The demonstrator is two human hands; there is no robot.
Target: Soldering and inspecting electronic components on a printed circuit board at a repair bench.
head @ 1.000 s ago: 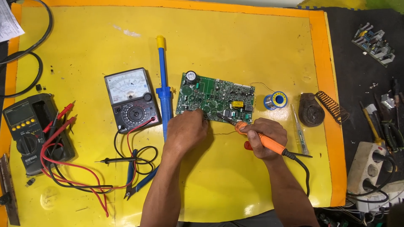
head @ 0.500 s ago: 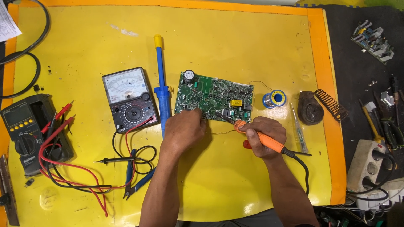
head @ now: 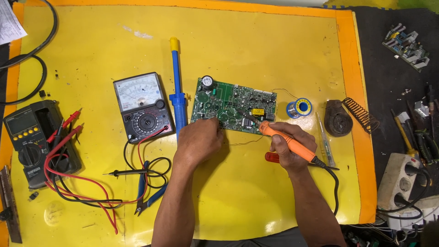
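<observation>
A green circuit board [head: 235, 104] lies on the yellow mat [head: 256, 55]. My right hand [head: 287, 148] grips an orange-handled soldering iron [head: 286, 142], its tip resting on the board's near edge. My left hand [head: 199, 142] rests at the board's lower left corner, fingers pinching a thin solder wire [head: 244, 142] that runs toward the iron. A red-handled tool [head: 271, 157] lies under my right hand.
A blue desoldering pump [head: 177, 89] and an analog multimeter [head: 142, 107] lie left of the board. A digital multimeter [head: 32, 142] with red and black leads sits far left, blue pliers [head: 145, 187] nearby. A solder spool [head: 299, 108], iron stand [head: 340, 118] and power strip [head: 404, 180] are at the right.
Both hands keep their places at the board. The view has shifted very slightly; nothing else has visibly moved.
</observation>
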